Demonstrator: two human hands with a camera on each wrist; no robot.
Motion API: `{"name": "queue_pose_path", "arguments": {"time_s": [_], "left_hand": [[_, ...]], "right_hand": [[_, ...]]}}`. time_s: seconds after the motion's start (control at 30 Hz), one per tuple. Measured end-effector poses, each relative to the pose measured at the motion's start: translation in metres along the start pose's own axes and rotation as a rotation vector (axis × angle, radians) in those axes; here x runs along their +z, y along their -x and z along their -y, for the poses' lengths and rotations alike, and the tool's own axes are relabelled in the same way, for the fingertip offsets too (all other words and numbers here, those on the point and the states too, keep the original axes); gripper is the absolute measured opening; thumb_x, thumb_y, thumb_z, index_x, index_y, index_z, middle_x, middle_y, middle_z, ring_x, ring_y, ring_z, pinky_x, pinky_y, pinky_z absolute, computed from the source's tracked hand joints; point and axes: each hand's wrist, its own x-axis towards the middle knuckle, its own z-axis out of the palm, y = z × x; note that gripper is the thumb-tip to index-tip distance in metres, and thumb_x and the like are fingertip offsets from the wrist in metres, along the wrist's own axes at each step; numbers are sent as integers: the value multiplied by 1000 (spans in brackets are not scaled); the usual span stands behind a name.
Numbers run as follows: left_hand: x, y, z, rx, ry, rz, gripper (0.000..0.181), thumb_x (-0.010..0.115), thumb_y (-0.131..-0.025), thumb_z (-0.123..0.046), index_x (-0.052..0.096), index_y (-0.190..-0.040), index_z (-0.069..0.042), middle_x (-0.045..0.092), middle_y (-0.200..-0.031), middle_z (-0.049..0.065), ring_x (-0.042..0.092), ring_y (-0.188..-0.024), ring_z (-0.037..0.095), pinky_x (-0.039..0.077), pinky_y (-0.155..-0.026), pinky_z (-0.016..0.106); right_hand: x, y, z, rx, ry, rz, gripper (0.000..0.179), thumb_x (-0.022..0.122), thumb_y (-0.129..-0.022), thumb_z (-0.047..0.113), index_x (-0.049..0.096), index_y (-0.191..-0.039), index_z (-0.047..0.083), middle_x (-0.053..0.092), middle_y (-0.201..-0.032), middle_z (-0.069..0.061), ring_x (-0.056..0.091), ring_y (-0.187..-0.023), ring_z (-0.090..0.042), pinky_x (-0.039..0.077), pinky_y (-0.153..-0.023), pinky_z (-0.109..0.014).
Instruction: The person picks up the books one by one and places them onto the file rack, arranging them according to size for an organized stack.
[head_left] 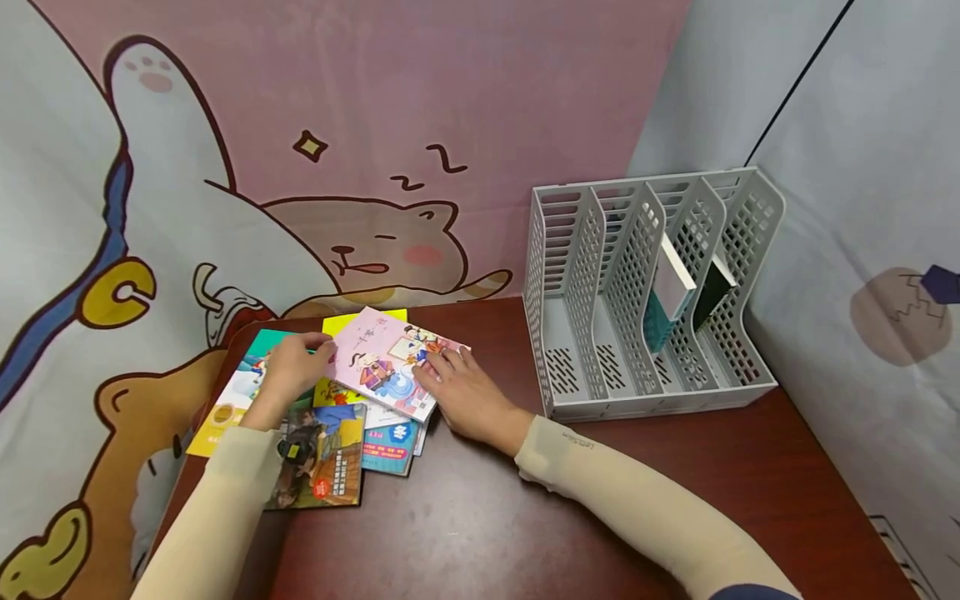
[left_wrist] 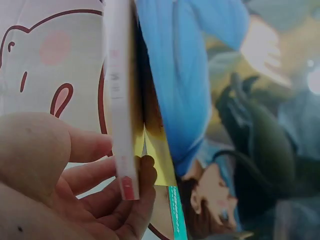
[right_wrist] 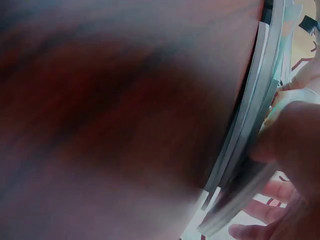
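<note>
A pink picture book (head_left: 363, 350) lies tilted on top of a loose pile of books, its illustrated cover facing up. My left hand (head_left: 288, 371) pinches its left edge; in the left wrist view the thumb and fingers take the pale spine (left_wrist: 121, 125) from both sides. At the opposite edge, my right hand (head_left: 472, 400) grips the same book, fingers over the cover's right side. The right wrist view shows the thumb and fingers on either side of a book edge (right_wrist: 240, 202). Beneath are a dark photo-cover book (head_left: 337, 467), a blue book (head_left: 390, 450) and a yellow book (head_left: 341, 321).
A green-and-white book (head_left: 236, 383) lies left of the pile. On the right of the brown table (head_left: 465, 525) stands a grey slotted file rack (head_left: 585, 408), holding a white-and-teal book (head_left: 671, 287) and a dark green book (head_left: 712, 296). Cartoon-printed cloth (head_left: 450, 100) hangs behind.
</note>
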Motion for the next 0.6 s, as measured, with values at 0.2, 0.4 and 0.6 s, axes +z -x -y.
{"name": "queue_pose_path", "arguments": {"time_s": [0.2, 0.4, 0.6], "left_hand": [[0, 2, -3, 22, 20, -47, 54, 52, -116, -43, 68, -147, -1, 73, -135, 27, 66, -110, 41, 58, -98, 57], [-7, 1, 0, 45, 250, -70, 88, 21, -114, -71, 69, -147, -5, 74, -125, 28, 69, -105, 41, 57, -80, 36], [-9, 4, -3, 112, 425, 0, 99, 11, -110, -78, 61, -154, -6, 71, -147, 24, 70, -124, 47, 61, -105, 55]], "right_hand": [[-14, 0, -8, 53, -92, -66, 55, 63, -106, 17, 57, -160, 22, 61, -158, -10, 58, -143, -35, 49, -123, -52], [-27, 7, -20, 143, -356, -208, 45, 67, -109, 15, 65, -154, 16, 71, -152, -7, 66, -142, -30, 52, -123, -46], [-50, 12, -26, 329, -663, -425, 23, 66, -113, 25, 72, -131, 13, 83, -120, -8, 79, -103, -22, 66, -91, -44]]}}
